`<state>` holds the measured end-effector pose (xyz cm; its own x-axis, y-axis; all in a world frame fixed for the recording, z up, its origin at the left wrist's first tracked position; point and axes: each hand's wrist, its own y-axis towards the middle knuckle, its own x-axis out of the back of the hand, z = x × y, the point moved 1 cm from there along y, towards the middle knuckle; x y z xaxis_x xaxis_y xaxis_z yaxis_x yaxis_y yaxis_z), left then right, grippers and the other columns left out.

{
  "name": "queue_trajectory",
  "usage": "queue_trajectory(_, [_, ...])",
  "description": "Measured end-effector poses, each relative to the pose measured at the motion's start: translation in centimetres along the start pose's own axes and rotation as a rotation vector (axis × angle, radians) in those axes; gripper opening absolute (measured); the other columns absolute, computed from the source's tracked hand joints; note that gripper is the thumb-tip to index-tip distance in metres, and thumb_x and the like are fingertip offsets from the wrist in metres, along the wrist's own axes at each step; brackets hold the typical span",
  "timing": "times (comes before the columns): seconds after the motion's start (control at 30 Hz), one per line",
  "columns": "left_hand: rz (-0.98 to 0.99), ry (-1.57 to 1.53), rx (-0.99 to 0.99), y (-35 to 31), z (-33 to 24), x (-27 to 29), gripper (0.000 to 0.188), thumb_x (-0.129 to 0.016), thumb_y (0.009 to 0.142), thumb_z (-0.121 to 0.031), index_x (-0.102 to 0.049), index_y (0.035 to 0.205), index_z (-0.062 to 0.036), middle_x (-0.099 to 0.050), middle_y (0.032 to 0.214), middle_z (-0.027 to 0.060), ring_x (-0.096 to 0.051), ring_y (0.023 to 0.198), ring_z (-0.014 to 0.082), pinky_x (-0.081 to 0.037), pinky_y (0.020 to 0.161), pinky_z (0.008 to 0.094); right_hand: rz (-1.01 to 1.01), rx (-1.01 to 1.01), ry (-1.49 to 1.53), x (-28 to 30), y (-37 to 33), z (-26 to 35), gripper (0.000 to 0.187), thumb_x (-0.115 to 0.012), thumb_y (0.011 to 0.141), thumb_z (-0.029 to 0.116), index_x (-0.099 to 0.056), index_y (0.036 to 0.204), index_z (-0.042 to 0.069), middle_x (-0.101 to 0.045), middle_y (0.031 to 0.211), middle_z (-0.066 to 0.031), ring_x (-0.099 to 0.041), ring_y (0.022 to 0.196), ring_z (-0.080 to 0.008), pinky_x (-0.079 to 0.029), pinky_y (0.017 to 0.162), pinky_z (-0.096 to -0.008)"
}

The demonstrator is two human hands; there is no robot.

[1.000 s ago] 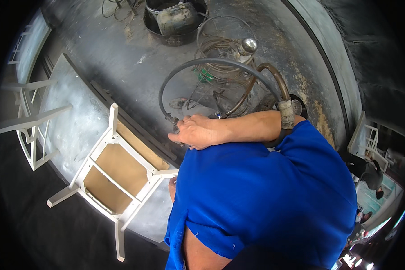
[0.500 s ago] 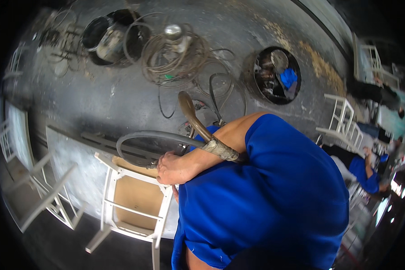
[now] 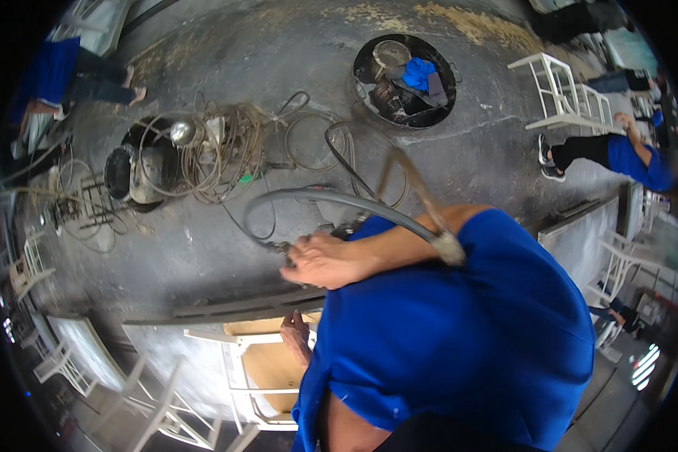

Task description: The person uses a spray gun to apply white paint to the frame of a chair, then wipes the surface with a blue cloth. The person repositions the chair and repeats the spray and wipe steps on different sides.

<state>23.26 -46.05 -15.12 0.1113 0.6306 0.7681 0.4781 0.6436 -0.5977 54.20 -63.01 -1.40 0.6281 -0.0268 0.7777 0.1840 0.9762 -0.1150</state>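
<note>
My right hand (image 3: pixel 322 260) is closed around the end of a grey hose (image 3: pixel 331 196), just behind its metal fitting (image 3: pixel 279 247). Whatever tool may sit under the fingers is hidden. The hose arches back over my forearm to a taped joint (image 3: pixel 450 248), where a brown hose (image 3: pixel 388 177) bends away. My left hand (image 3: pixel 297 337) hovers by a white-framed chair (image 3: pixel 260 392) with a tan seat panel (image 3: pixel 271 369); its fingers are loosely spread with nothing in them, and my blue clothing covers the wrist. The chair lies tipped on a pale tabletop (image 3: pixel 181 354).
Coiled hoses (image 3: pixel 222 151) lie across the floor beside a dark drum (image 3: pixel 139 169). A round black bin (image 3: pixel 448 102) holds blue cloth and scraps. White chairs (image 3: pixel 554 90) stand right and lower left (image 3: pixel 166 407). A person (image 3: pixel 618 151) is at right, another (image 3: pixel 49 75) upper left.
My right hand has lifted off the chair frame, up and right, with the hose. My left hand has come into fuller view beside the chair. The whole view has turned.
</note>
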Motion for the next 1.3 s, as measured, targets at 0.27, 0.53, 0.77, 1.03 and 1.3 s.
queue_trajectory(0.27, [-0.033,0.090,-0.395,9.7,-14.0,1.0,0.040,-0.069,0.093,-0.035,-0.071,0.117,-0.0024,-0.073,0.095,0.0261,-0.070,0.094,0.0446,-0.054,0.083,0.0506,0.110,-0.472,0.183,1.1,-14.8,-2.9,0.074,-0.078,0.077,0.021,-0.051,0.145,0.012,-0.059,0.119,-0.0194,-0.057,0.115,-0.0358,-0.053,0.081,-0.0500])
queue_trajectory(0.53, [0.213,-0.130,-0.656,13.4,-44.6,-14.3,0.041,-0.070,0.092,-0.035,-0.071,0.122,-0.0073,-0.074,0.096,0.0222,-0.071,0.094,0.0380,-0.054,0.084,0.0453,-0.057,-0.612,0.234,3.0,-29.2,-10.4,0.078,-0.084,0.071,0.017,-0.051,0.142,0.011,-0.059,0.118,-0.0148,-0.055,0.116,-0.0349,-0.054,0.079,-0.0500])
queue_trajectory(0.77, [0.426,-0.083,-0.825,12.9,-65.6,-36.4,0.041,-0.070,0.090,-0.037,-0.071,0.120,-0.0084,-0.075,0.107,0.0183,-0.071,0.102,0.0333,-0.055,0.090,0.0414,-0.183,-0.991,0.280,4.3,-41.4,-15.4,0.077,-0.088,0.067,0.020,-0.056,0.137,0.011,-0.059,0.113,-0.0123,-0.060,0.109,-0.0334,-0.058,0.079,-0.0449])
queue_trajectory(1.03, [0.286,-0.218,-0.274,13.0,-76.7,-49.0,0.044,-0.073,0.089,-0.042,-0.073,0.118,-0.0081,-0.071,0.124,0.0185,-0.064,0.123,0.0358,-0.051,0.104,0.0441,-0.055,-1.255,0.393,3.3,-48.0,-17.0,0.085,-0.089,0.063,0.019,-0.057,0.142,0.011,-0.061,0.119,-0.0124,-0.062,0.109,-0.0339,-0.058,0.087,-0.0444])
queue_trajectory(1.3, [0.348,-0.186,-0.300,14.3,-78.1,-50.9,0.031,-0.068,0.081,-0.035,-0.078,0.099,-0.0112,-0.075,0.109,0.0166,-0.072,0.106,0.0345,-0.057,0.093,0.0420,0.108,-1.262,0.364,2.5,-49.6,-18.6,0.078,-0.088,0.071,0.022,-0.058,0.142,0.012,-0.062,0.126,-0.0121,-0.060,0.114,-0.0346,-0.054,0.095,-0.0469])
